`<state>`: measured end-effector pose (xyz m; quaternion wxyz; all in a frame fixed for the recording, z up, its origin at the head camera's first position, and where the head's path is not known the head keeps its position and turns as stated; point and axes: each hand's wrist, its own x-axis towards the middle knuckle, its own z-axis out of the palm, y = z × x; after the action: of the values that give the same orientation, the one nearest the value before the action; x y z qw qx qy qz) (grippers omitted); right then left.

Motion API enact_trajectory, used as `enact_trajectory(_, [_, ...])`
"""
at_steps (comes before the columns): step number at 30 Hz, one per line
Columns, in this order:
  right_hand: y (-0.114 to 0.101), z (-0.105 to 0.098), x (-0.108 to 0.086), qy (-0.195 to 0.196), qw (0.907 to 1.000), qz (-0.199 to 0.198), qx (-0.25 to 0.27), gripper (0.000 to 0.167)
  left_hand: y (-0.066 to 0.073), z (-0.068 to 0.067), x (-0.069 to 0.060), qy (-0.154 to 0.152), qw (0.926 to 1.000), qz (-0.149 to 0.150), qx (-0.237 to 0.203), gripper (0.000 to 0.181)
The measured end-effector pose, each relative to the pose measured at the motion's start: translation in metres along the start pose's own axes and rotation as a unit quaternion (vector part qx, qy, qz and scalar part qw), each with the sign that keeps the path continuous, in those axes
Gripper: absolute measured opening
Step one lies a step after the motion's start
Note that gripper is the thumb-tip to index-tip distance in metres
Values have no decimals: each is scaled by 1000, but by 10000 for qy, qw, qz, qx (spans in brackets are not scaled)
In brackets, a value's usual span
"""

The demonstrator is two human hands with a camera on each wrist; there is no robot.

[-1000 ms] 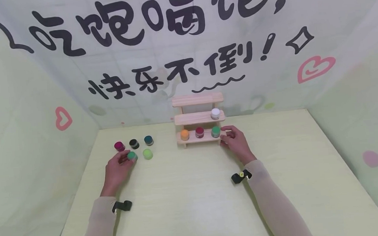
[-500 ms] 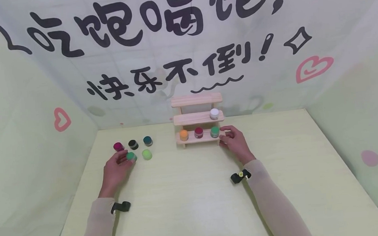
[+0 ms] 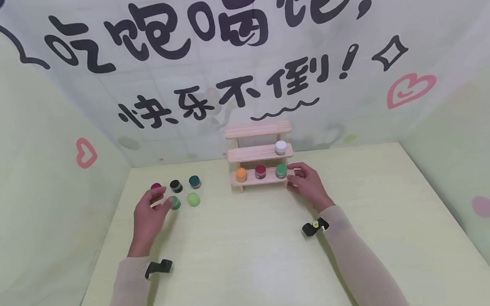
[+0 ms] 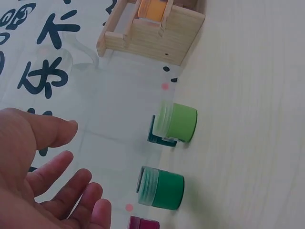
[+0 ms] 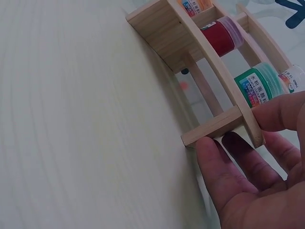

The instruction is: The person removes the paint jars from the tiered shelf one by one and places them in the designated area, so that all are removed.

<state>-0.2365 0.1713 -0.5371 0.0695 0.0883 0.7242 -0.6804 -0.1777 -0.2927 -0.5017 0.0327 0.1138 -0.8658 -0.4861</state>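
In the head view my left hand [image 3: 149, 221] hovers just left of a green paint jar [image 3: 175, 203], fingers spread. The left wrist view shows the fingers apart from that green jar, which stands on the table. My right hand [image 3: 311, 188] grips the right end of the bottom step of a small wooden stepped rack [image 5: 214, 125], fingertips against its leg. On that step stand an orange jar [image 3: 241, 174], a red jar [image 3: 260, 172] and another green jar [image 5: 257, 86]. A white jar [image 3: 280, 147] stands on the middle step.
Beside the left hand are a light green jar [image 3: 193, 199], a black jar [image 3: 176, 186], a teal jar [image 3: 194, 181] and a partly hidden magenta jar [image 3: 156, 186]. A printed cloth [image 3: 201, 142] hangs behind the table [image 3: 243, 252].
My left hand has let go of the green jar and drawn slightly away, its fingers now spread. The right hand stays at the rack. The head view has shifted slightly.
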Motion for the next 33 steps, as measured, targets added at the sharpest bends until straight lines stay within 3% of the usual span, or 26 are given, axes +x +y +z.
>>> enact_trajectory(10, [-1, 2, -3, 104, 9998, 104, 128, 41, 22, 19, 0, -72, 9975, 426, -551, 50])
enact_trajectory(16, [1, 2, -2, 144, 9998, 83, 146, 40, 35, 30, 4, -231, 9966, 590, -530, 49])
enact_trajectory(27, [-2, 3, -2, 125, 9998, 53, 129, 37, 72, 53, 8, -639, 9878, 1164, -810, 42])
enact_trajectory(33, [-3, 2, -1, 101, 9999, -28, 5, 37, 94, 70, 8, -809, 9854, 1266, -796, 42])
